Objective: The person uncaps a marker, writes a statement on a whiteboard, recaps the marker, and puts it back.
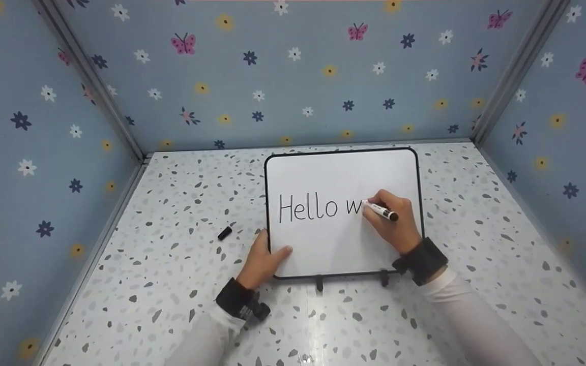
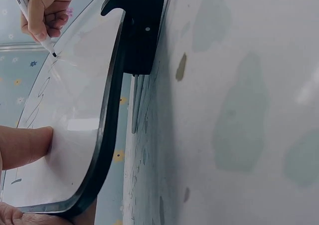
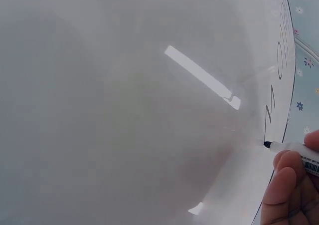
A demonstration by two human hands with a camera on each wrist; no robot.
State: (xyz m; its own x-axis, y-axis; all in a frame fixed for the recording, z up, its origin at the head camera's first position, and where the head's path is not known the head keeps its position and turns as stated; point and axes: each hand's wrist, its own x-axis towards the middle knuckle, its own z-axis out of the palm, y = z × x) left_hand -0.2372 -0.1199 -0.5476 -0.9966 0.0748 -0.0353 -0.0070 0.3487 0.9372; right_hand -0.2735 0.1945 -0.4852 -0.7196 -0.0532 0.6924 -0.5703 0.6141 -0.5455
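Observation:
A whiteboard with a black rim stands on the speckled table, bearing the handwritten black text "Hello w". My right hand pinches a white marker with a black end; in the right wrist view the tip of the marker meets the board at the last stroke of the "w". With the thumb on its face and the fingers around its edge, my left hand grips the board's lower left side. In the left wrist view the thumb lies flat on the white surface.
A black marker cap lies on the table left of the board. Black feet sit under the board's lower rim. Flower-patterned panels enclose the table at the back and both sides.

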